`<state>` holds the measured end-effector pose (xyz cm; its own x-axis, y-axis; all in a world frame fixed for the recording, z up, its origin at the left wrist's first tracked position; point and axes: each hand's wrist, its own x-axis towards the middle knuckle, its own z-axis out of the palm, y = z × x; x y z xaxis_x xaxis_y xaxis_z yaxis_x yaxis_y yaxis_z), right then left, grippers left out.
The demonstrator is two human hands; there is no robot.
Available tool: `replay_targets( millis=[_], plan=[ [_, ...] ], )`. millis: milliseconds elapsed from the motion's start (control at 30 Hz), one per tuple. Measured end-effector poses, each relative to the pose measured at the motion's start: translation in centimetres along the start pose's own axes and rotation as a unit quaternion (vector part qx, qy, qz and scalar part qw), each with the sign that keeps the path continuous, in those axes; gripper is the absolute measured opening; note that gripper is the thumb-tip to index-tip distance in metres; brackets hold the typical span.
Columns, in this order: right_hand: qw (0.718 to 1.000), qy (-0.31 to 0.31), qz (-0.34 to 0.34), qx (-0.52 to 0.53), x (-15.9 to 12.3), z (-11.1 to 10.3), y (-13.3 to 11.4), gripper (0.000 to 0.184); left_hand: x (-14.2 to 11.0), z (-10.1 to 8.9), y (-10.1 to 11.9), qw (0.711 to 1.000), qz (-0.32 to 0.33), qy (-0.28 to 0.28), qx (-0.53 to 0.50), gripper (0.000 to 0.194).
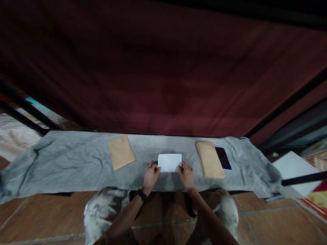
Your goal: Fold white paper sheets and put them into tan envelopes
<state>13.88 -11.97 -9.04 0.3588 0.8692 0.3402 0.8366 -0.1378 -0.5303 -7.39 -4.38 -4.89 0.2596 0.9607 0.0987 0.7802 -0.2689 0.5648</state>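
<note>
A folded white sheet of paper [170, 162] lies on the grey cloth [71, 163] in front of me. My left hand [150, 176] pinches its lower left corner, fingers curled on the edge. On the lower right corner my right hand [186, 175] does the same. A black watch sits on my left wrist. To the left lies a single brown envelope [121, 152]. A stack of brown envelopes [210, 159] lies to the right.
A dark phone [223, 158] rests beside the stack of envelopes. A dark red curtain [163, 75] hangs behind the cloth. White sheets [293, 172] and a black bar [304, 178] lie at the right. My knees are over the tiled floor [38, 217].
</note>
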Motion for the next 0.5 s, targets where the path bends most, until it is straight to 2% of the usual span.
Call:
replay_targets(
  millis=[100, 333, 400, 500],
  plan=[
    [0.999, 0.009, 0.003, -0.031, 0.0, 0.4, -0.5, 0.042, 0.0, 0.2, 0.6, 0.999, -0.011, 0.007, 0.035, 0.014],
    [0.992, 0.002, -0.001, -0.128, 0.1, -0.2, -1.6, 0.042, -0.1, 0.4, 1.3, 0.996, -0.012, 0.002, 0.09, 0.013],
    [0.993, -0.007, -0.031, -0.113, 0.2, 0.2, -2.7, 0.045, 0.0, 0.5, 1.3, 0.995, -0.01, -0.001, 0.1, 0.014],
    [0.991, -0.046, -0.111, -0.062, 0.1, 1.6, -4.7, 0.047, 0.1, 0.5, 1.2, 0.994, -0.007, -0.002, 0.112, 0.013]
  ],
)
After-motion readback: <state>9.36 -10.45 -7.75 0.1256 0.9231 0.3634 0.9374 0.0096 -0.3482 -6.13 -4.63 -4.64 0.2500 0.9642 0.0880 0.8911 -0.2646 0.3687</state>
